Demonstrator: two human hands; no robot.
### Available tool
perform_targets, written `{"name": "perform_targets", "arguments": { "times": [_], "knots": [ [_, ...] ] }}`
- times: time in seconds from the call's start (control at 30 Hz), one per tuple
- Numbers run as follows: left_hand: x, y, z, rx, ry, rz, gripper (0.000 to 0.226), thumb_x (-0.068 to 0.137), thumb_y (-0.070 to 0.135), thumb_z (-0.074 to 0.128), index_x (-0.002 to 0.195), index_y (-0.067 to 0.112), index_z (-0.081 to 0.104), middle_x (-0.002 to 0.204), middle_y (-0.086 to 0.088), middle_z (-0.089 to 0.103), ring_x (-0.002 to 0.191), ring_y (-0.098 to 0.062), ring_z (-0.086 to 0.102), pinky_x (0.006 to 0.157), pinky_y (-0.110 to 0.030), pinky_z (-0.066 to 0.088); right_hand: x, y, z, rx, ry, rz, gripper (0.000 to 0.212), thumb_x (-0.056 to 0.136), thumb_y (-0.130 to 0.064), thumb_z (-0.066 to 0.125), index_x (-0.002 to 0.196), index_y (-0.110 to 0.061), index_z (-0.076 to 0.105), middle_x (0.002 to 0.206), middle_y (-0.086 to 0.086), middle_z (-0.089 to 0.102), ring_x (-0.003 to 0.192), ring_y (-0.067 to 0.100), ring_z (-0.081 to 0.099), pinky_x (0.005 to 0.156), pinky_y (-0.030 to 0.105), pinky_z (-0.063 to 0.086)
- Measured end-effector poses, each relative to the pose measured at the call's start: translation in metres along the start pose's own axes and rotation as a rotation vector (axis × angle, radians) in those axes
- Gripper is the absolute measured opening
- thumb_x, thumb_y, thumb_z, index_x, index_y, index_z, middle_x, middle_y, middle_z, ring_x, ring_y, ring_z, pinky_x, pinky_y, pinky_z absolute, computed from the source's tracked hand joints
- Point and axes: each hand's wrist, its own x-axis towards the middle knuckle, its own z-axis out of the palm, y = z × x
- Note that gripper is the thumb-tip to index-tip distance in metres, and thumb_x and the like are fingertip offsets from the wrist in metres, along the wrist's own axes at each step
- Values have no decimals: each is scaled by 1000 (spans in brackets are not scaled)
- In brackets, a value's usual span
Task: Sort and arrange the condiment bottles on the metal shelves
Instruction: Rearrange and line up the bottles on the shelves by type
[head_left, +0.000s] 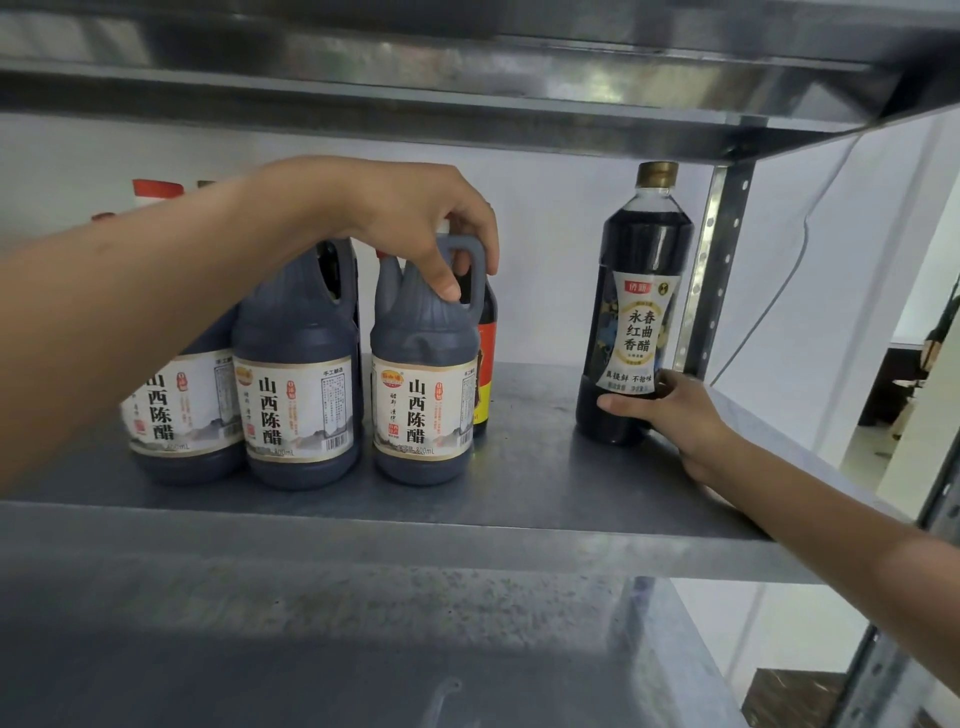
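Three squat dark vinegar jugs with white labels stand in a row on the metal shelf (519, 483). My left hand (415, 228) reaches over them and grips the top and handle of the rightmost jug (423, 395). The middle jug (298, 395) and the left jug (182, 410) stand beside it, the left one partly hidden by my forearm. At the shelf's right end stands a tall dark vinegar bottle (639, 291) with a gold cap, upright. My right hand (675, 415) holds it low down, thumb across the front.
A red-and-yellow labelled bottle (485, 374) stands behind the rightmost jug. More bottles with red caps (156, 189) show at the back left. A perforated steel upright (719, 260) rises just right of the tall bottle. Another shelf hangs close overhead, and a lower shelf (363, 649) lies below.
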Motion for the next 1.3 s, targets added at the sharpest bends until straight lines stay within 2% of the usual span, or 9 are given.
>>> {"name": "perform_targets", "arguments": {
  "times": [0.13,0.23,0.4,0.57,0.7,0.9,1.03,1.2,1.3],
  "knots": [
    [0,-1,0,-1,-3,13,37,69,17,82,102,27,68,92,3,66,89,-17,64,74,-53,56,-29,-8,11,3,-77,-24,87,47,-31,87,125,-14,52,118,-1,63,110,18,58,97,36,46],
    [0,-1,0,3,-3,28,37,69,17,81,103,25,68,93,2,66,89,-16,63,78,-50,56,-51,-14,21,18,-128,-31,93,39,-35,85,124,-16,53,116,-3,64,107,15,59,96,36,48],
    [-1,-1,1,6,1,49,38,70,16,80,106,22,68,95,1,65,94,-18,62,80,-35,55,-74,-21,34,39,-204,-37,72,58,-22,85,122,-19,53,114,-6,64,103,9,59,82,25,48],
    [-1,-1,0,25,2,62,38,70,17,81,106,21,68,95,3,65,94,-16,61,86,-44,54,-85,-26,39,24,-165,-17,88,42,-34,83,123,-20,53,118,-5,63,109,14,58,93,33,48],
    [-1,-2,1,34,6,83,38,70,19,81,106,22,68,99,-2,66,95,-19,62,84,-43,55,-95,-28,44,14,-160,-22,92,37,-38,83,123,-21,54,118,-6,63,109,13,57,95,33,47],
    [-2,-3,1,42,14,112,36,71,21,81,104,26,67,102,-2,66,96,-19,62,83,-48,54,-105,-33,58,27,-160,-29,80,40,-36,83,114,-27,56,111,-11,65,105,7,58,87,27,45],
    [-3,-6,1,41,39,134,37,72,19,80,106,23,66,100,-1,67,96,-20,63,84,-42,55,-109,-35,65,53,-173,-26,71,42,-35,82,107,-32,56,109,-13,66,103,5,59,84,24,46],
    [-4,-11,5,53,102,176,45,74,21,79,116,18,63,121,0,60,111,-16,54,96,-38,46,-114,-35,68,77,-160,-27,63,47,-30,81,106,-32,59,108,-12,68,103,5,62,80,20,47],
    [-4,-14,9,82,154,177,61,75,26,78,129,17,52,127,-2,55,114,-19,50,96,-36,44,-115,-36,69,65,-155,-27,61,48,-30,80,105,-33,58,109,-11,68,103,6,61,80,20,47]
  ]
}}
